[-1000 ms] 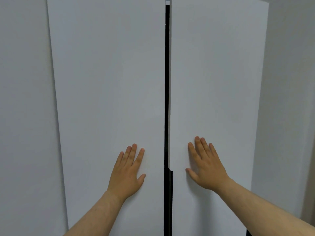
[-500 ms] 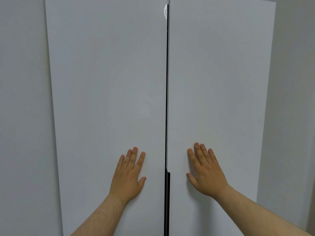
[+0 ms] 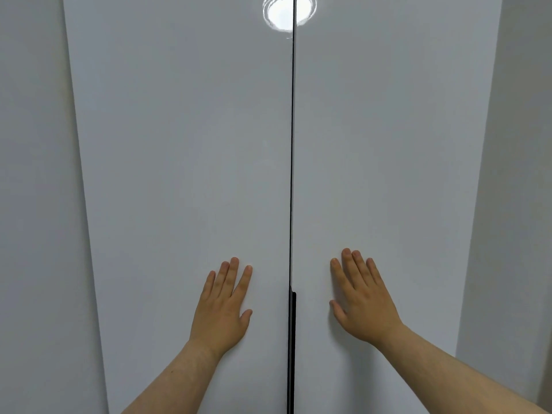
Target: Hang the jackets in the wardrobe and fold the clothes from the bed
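Head view: wardrobe (image 3: 185, 85) is filling the frame, its two white doors meeting at a thin dark seam (image 3: 292, 174). On the left door (image 3: 179, 204) the left hand (image 3: 222, 309) is lying flat. On the right door (image 3: 394, 189) the right hand (image 3: 363, 303) is doing the same. They are sitting one on each side of the seam, beside a dark strip (image 3: 292, 339) running down its lower part.

Fingers of both hands are lying straight and slightly apart, clamping nothing.

Judgement: flat palms near the meeting edges are suiting an even push, either seating the doors or releasing a push latch; which one cannot be told. Neither hand is hooking the strip, so a pull is looking unlikely.

A glare (image 3: 288, 11) is reflecting off the gloss at top.

Contents: the doors are hiding the interior, so whether jackets are hanging inside cannot be told. The bed and clothes are lying outside this view; folding is probably waiting.
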`<action>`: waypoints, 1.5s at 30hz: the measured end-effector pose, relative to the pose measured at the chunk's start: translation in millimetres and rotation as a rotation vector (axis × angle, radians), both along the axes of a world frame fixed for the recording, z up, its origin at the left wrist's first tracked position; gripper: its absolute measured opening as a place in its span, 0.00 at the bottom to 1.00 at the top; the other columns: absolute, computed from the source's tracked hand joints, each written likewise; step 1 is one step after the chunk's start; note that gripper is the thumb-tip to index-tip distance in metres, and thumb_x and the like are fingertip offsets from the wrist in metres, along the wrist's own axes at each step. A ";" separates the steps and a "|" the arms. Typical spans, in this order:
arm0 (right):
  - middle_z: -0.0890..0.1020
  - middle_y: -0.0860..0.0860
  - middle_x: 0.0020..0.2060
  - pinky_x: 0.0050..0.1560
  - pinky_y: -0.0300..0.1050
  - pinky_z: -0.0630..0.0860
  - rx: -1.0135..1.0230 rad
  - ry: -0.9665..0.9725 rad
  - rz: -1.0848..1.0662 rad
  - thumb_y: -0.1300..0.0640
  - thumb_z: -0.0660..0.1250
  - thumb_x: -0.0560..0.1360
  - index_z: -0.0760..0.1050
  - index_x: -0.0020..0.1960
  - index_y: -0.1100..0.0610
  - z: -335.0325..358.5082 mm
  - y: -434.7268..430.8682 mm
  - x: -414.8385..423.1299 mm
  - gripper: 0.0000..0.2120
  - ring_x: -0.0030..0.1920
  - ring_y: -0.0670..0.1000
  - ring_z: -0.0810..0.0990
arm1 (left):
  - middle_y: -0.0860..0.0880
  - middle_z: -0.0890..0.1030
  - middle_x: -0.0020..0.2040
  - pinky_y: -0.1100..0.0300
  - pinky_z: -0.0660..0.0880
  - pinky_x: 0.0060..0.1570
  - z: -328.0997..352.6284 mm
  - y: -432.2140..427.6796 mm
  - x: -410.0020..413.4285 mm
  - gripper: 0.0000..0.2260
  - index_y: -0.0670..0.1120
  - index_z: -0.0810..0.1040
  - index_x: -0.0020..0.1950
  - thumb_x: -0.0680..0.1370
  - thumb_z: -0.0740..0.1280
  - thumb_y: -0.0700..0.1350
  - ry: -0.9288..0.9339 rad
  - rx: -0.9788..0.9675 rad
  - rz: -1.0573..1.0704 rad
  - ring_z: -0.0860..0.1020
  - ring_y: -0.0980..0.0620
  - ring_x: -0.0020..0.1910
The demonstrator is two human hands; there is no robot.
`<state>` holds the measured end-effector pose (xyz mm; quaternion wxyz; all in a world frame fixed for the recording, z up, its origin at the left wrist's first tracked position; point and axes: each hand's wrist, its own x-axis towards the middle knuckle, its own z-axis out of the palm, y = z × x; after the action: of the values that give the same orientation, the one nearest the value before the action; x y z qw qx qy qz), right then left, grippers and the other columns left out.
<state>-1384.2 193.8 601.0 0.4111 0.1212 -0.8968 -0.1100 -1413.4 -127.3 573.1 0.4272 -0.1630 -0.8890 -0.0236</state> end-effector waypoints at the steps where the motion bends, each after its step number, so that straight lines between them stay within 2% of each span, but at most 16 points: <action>1: 0.55 0.62 0.79 0.75 0.62 0.53 0.001 0.001 -0.001 0.44 0.57 0.74 0.54 0.80 0.60 -1.1 0.0 -1.1 0.39 0.78 0.63 0.54 | 0.45 0.44 0.82 0.49 0.46 0.76 -1.1 -0.2 -0.6 0.49 0.49 0.48 0.82 0.70 0.74 0.55 0.005 0.002 -0.001 0.46 0.45 0.80; 19: 0.53 0.63 0.79 0.76 0.63 0.51 -0.032 -0.010 -0.025 0.47 0.56 0.74 0.51 0.80 0.60 -11.2 -3.8 -13.5 0.38 0.79 0.64 0.51 | 0.45 0.46 0.82 0.49 0.43 0.76 -2.1 1.2 -2.6 0.50 0.49 0.47 0.82 0.70 0.76 0.53 -0.018 0.026 -0.018 0.44 0.46 0.80; 24: 0.52 0.62 0.79 0.76 0.64 0.50 -0.042 -0.031 -0.050 0.47 0.56 0.73 0.50 0.80 0.60 -10.9 -7.1 -12.8 0.39 0.79 0.63 0.50 | 0.46 0.43 0.82 0.49 0.42 0.76 -0.4 2.0 0.5 0.50 0.50 0.45 0.82 0.71 0.74 0.53 -0.048 0.029 -0.007 0.45 0.45 0.80; 35: 0.56 0.64 0.78 0.76 0.64 0.50 -0.087 -0.040 -0.072 0.50 0.55 0.72 0.54 0.79 0.61 -12.8 -15.5 -11.6 0.37 0.79 0.64 0.52 | 0.46 0.42 0.82 0.49 0.41 0.77 -0.4 7.3 5.0 0.50 0.50 0.45 0.82 0.70 0.75 0.49 -0.095 0.070 -0.015 0.43 0.45 0.80; 40: 0.56 0.65 0.77 0.75 0.65 0.51 -0.104 -0.070 -0.101 0.53 0.53 0.73 0.54 0.79 0.63 -13.7 -20.9 -7.9 0.35 0.78 0.66 0.53 | 0.44 0.45 0.82 0.48 0.42 0.76 0.6 11.0 8.8 0.50 0.49 0.46 0.82 0.69 0.75 0.48 -0.156 0.068 0.032 0.42 0.45 0.80; 43: 0.57 0.66 0.77 0.74 0.65 0.51 -0.070 -0.105 -0.110 0.56 0.62 0.70 0.54 0.78 0.64 -14.4 -21.2 -5.7 0.39 0.77 0.67 0.54 | 0.44 0.48 0.81 0.50 0.41 0.76 0.4 7.3 11.1 0.52 0.49 0.45 0.82 0.66 0.74 0.43 -0.197 0.077 0.036 0.43 0.45 0.80; 45: 0.56 0.66 0.77 0.73 0.64 0.55 -0.095 -0.179 -0.131 0.58 0.68 0.65 0.56 0.78 0.64 -11.3 -23.6 -1.3 0.44 0.77 0.67 0.54 | 0.45 0.46 0.81 0.53 0.41 0.76 5.1 7.5 19.0 0.51 0.49 0.49 0.82 0.64 0.74 0.42 -0.258 0.097 0.026 0.45 0.44 0.80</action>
<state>-1385.5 170.2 589.8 0.3266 0.0520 -0.9401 -0.0826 -1394.4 -119.8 578.3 0.3172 -0.1263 -0.9364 -0.0816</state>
